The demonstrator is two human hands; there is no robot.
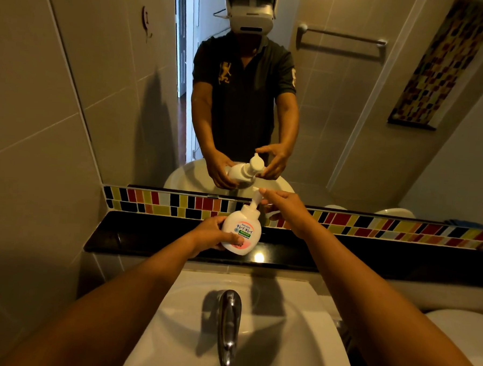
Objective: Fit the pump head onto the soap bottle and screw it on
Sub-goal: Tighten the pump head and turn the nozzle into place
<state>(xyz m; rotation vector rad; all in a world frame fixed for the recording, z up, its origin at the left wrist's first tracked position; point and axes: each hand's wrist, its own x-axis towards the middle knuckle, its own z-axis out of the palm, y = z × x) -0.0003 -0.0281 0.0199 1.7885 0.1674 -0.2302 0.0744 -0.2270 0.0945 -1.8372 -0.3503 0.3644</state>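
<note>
Your left hand (214, 233) was wrapped around the lower body of the soap bottle (242, 232), thumb across its label, holding it tilted above the black ledge (153, 239) behind the sink (291, 333). The pump head (254, 202) sat on the bottle's neck, its nozzle pointing toward the mirror (127, 93). Your right hand (286, 210) reached in with the arm extended, fingers loosely spread beside the pump; whether they touched it could not be told.

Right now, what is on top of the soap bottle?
The white pump head sits on the soap bottle, beside the open right hand. The left hand holds the bottle. Whether the thread is tight cannot be seen.
</note>
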